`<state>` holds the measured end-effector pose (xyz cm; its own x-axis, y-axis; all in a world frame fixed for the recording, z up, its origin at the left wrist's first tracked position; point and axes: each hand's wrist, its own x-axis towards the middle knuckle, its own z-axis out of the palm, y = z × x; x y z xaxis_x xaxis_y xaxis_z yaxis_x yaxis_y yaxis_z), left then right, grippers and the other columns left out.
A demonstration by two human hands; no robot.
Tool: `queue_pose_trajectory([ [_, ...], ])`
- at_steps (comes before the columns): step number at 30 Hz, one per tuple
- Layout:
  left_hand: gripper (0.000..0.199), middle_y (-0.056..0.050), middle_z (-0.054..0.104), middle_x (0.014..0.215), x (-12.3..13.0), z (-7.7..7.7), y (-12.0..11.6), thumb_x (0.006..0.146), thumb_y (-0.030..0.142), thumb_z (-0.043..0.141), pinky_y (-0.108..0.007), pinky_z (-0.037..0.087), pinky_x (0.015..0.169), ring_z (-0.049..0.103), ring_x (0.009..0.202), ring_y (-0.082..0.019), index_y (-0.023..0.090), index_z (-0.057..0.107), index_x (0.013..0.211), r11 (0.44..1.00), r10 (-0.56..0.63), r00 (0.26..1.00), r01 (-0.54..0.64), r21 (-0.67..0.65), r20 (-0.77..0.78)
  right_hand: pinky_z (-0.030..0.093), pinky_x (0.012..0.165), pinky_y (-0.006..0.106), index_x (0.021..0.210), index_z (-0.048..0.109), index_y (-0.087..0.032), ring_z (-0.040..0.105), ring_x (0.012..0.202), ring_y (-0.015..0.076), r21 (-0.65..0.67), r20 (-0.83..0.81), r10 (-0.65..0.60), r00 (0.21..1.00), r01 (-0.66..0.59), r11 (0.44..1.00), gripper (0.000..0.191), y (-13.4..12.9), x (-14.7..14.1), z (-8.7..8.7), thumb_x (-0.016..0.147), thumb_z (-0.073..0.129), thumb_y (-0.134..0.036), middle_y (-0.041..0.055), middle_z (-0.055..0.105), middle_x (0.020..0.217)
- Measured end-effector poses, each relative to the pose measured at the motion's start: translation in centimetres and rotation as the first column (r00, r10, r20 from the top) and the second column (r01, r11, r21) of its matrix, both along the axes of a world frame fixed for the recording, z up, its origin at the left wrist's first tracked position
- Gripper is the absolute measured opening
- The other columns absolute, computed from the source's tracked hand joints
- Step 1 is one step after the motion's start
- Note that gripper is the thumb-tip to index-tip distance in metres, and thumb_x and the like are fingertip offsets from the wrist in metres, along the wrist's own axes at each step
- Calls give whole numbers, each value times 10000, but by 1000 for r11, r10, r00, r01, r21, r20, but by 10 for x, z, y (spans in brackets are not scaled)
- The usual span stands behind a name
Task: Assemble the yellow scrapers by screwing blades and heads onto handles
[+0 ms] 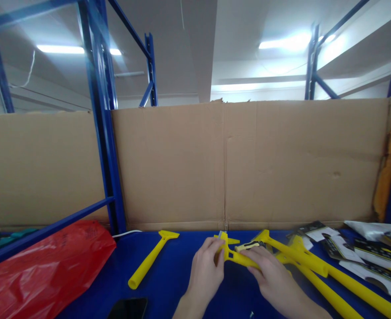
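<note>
Yellow scraper (227, 254) in both hands, its head at the fingers of the left hand (206, 266) and its handle running across to the right hand (270, 270). The left fingers are closed on the head, thumb toward the body of the scraper, with a pale strip (220, 234) showing just beyond the fingertips. The right fingers are curled over the handle; a small yellow-and-black item (248, 246) shows just past them, partly covered, and whether they grip it too cannot be told. Right of the right fingers, more yellow scrapers (298, 254) lie in an overlapping heap, handles pointing toward the near right, and farther right is a pile of black-and-white packages (361, 271). Left of the left fingers, a single scraper (149, 263) rests on the blue tabletop (168, 292), with a dark phone (129, 308) nearer the wearer and a red bag (65, 266) farther left. Beyond all the fingertips stands a cardboard panel (265, 164).
</note>
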<state>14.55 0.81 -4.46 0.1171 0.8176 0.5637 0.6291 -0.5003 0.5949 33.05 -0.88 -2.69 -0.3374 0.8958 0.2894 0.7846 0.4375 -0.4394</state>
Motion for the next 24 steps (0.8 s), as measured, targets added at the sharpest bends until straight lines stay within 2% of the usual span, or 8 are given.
queue_pose_trajectory([
  [3, 493, -106, 582, 1258, -1, 3, -5, 760, 67, 428, -314, 474, 955, 591, 1108, -213, 194, 599, 1205, 1000, -17, 979, 16, -4, -203, 412, 996, 360, 1188, 641, -202, 566, 1142, 236, 15, -11, -12, 1000, 12, 1000, 431, 2, 2, 0, 825, 443, -80, 99, 652, 1192],
  [7, 607, -125, 480, 1386, -2, 5, -9, 723, 80, 488, -338, 430, 1030, 495, 1240, -243, 166, 498, 1323, 1000, -10, 925, 0, -26, -380, 425, 988, 375, 1174, 652, -199, 587, 1122, 241, 52, -34, -12, 999, 14, 999, 419, 6, 4, -1, 821, 456, -91, 96, 674, 1168],
  [12, 551, -123, 492, 1370, -1, 9, -7, 821, 61, 425, -384, 466, 991, 486, 1244, -254, 186, 444, 1357, 995, 63, 831, -93, -27, -552, 453, 968, 410, 1147, 669, -183, 619, 1089, 254, 96, -73, 13, 997, -6, 995, 367, 8, 7, -7, 842, 469, -145, 111, 690, 1162],
  [16, 681, -118, 512, 1339, 2, 15, -7, 743, -89, 355, -345, 512, 920, 516, 1201, -233, 179, 417, 1366, 987, 98, 756, -157, -33, -647, 515, 885, 400, 1048, 701, -211, 665, 991, 248, 229, -81, 77, 994, -56, 972, 312, 9, 5, -10, 840, 478, -149, 95, 725, 1072],
  [18, 714, -119, 516, 1327, 3, 16, -7, 714, -106, 368, -346, 520, 898, 522, 1185, -240, 177, 410, 1369, 982, 105, 738, -182, -47, -667, 524, 855, 410, 1006, 698, -214, 665, 947, 249, 405, -106, 67, 992, -19, 914, 264, 8, 6, -7, 837, 500, -171, 91, 725, 1011],
  [22, 646, -104, 577, 1227, 0, 14, -4, 765, -85, 357, -297, 492, 899, 573, 1095, -201, 190, 453, 1342, 955, 158, 798, -273, -116, -582, 510, 759, 409, 917, 671, -204, 619, 855, 249, 738, -235, 49, 971, 145, 659, 154, 5, 11, 6, 844, 544, -252, 93, 676, 881],
  [23, 612, -103, 589, 1198, -1, 12, -2, 788, -71, 344, -285, 482, 902, 586, 1071, -192, 190, 472, 1327, 947, 178, 832, -290, -138, -526, 500, 725, 391, 875, 663, -201, 607, 812, 240, 766, -254, 60, 965, 163, 622, 131, 3, 13, 10, 842, 546, -249, 87, 661, 829],
  [24, 575, -105, 599, 1169, -2, 10, -1, 809, -52, 335, -281, 473, 902, 596, 1051, -190, 186, 495, 1308, 942, 195, 870, -294, -160, -452, 488, 701, 374, 835, 655, -200, 595, 772, 230, 764, -258, 71, 963, 159, 625, 122, 2, 14, 14, 841, 540, -241, 79, 647, 779],
])
